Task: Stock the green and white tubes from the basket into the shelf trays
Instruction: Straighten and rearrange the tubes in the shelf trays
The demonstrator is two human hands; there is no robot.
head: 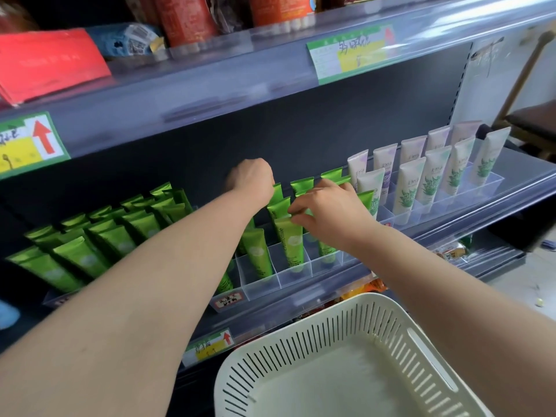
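The right hand pinches the crimped top of a green tube, which sits just left of and below its palm. The tube stands in a front compartment of the clear tray on the shelf, cap down, long axis near vertical, leaning slightly back. The left hand curls over the tray's back rows; whether it holds anything cannot be told. The basket sits below
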